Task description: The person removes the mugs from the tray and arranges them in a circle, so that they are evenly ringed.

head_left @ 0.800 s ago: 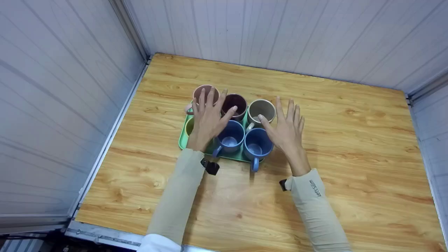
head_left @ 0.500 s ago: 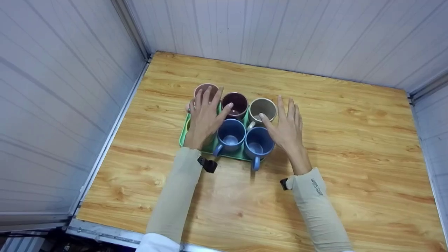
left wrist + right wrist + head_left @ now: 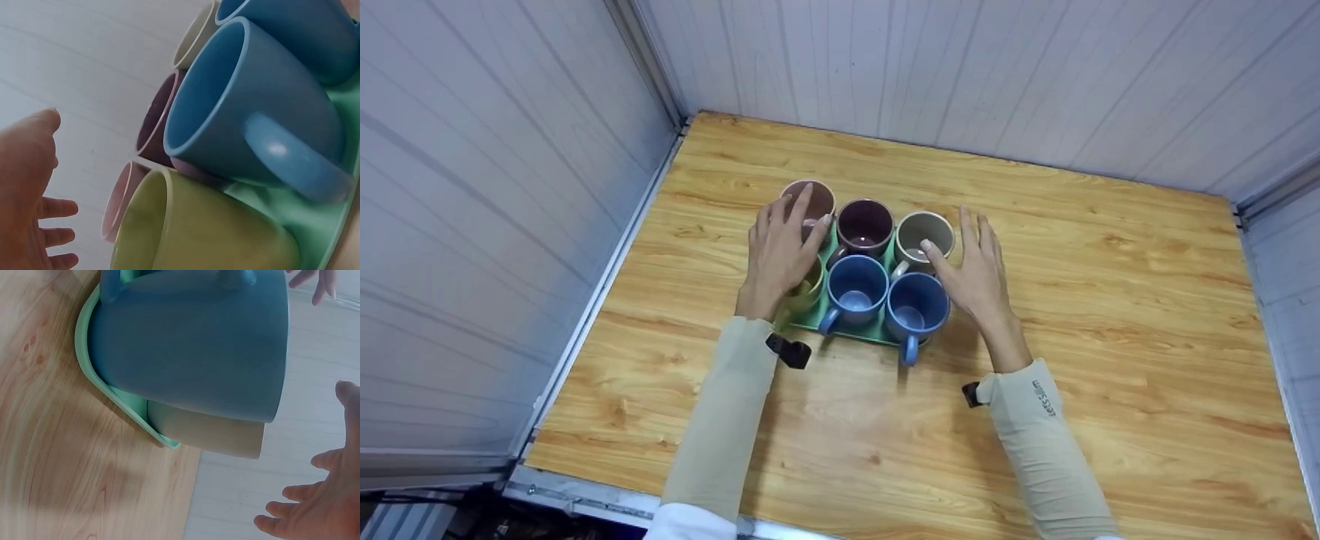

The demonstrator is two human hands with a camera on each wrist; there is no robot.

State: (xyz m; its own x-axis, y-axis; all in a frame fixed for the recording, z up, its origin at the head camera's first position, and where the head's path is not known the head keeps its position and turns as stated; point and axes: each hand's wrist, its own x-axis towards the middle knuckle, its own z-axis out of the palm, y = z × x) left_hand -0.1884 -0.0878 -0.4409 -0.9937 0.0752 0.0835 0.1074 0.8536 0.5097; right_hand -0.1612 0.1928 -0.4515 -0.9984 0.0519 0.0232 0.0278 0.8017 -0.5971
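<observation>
Six mugs would be too exact to list by number, so several mugs stand upright in two rows on a green tray (image 3: 870, 331). Pink (image 3: 819, 196), maroon and beige mugs form the far row, where the maroon mug (image 3: 864, 223) is in the middle and the beige mug (image 3: 926, 234) at right. Nearer are a yellow-green mug (image 3: 225, 225), a blue mug (image 3: 856, 289) and another blue mug (image 3: 917, 306). My left hand (image 3: 778, 251) hovers over the tray's left side, fingers spread and apart from the mugs. To the right, my right hand (image 3: 976, 277) hovers with fingers extended, holding nothing.
A wood-grain table (image 3: 1110, 337) surrounds the tray. White panel walls (image 3: 960, 75) rise behind it and at both sides. The table's front edge (image 3: 585, 495) has a metal frame at lower left.
My left hand has moved left and slightly toward me, uncovering the yellow-green mug and the maroon mug's handle. The right hand has barely shifted. The mugs keep their places.
</observation>
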